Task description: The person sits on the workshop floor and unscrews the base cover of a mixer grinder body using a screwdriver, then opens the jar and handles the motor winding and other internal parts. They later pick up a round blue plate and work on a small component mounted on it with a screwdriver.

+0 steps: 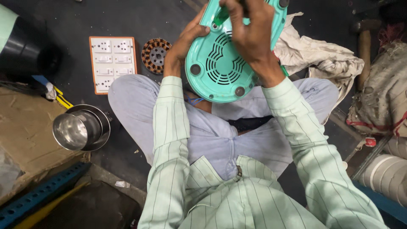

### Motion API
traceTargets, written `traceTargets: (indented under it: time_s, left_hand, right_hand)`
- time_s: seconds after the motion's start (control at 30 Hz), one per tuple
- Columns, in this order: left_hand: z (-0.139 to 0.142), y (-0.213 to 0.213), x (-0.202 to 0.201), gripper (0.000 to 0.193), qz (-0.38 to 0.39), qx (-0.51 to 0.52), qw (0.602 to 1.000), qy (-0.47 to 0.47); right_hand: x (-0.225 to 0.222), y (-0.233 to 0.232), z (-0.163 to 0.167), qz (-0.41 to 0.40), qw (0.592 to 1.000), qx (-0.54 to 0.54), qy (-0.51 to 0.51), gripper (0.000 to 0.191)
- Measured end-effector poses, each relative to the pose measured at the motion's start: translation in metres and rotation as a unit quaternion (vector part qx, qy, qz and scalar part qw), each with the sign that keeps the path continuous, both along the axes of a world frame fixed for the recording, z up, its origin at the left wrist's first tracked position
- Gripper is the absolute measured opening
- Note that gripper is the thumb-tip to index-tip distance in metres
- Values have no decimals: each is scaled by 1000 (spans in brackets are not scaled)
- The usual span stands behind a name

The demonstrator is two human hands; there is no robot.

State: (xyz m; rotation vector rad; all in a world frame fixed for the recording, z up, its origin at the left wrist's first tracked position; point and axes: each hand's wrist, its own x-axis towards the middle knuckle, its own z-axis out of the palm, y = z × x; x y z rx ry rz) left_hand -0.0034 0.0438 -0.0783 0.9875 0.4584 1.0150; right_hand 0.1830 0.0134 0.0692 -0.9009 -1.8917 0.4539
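I sit cross-legged on a dark floor with a turquoise plastic appliance base (220, 68) tipped up over my lap, its vented underside with round dark feet facing me. My left hand (184, 42) grips its left edge, thumb on the rim. My right hand (250, 29) is closed on a green-handled tool (221, 16) pressed against the upper part of the base; the tool's tip is hidden by my fingers.
A white switch-and-socket board (112, 63) with an orange frame lies on the floor at left, a copper-wound motor stator (156, 54) beside it. A steel jar (80, 128) lies near cardboard (25, 127). A crumpled cloth (322, 55) and a hammer (363, 42) are at right.
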Motion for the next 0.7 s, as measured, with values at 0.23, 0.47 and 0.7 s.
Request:
traceTargets:
  time_s: [0.23, 0.47, 0.7]
  left_hand:
    - [1, 0, -1, 85, -12, -20, 1000, -21]
    - [-5, -3, -2, 84, 10, -12, 1000, 11]
    - [-7, 5, 0, 85, 13, 32, 999, 14]
  right_hand:
    - [-2, -3, -2, -2, 999, -15, 31, 15]
    - [0, -5, 0, -39, 999, 14, -19, 19]
    - [1, -2, 0, -30, 999, -18, 29, 21]
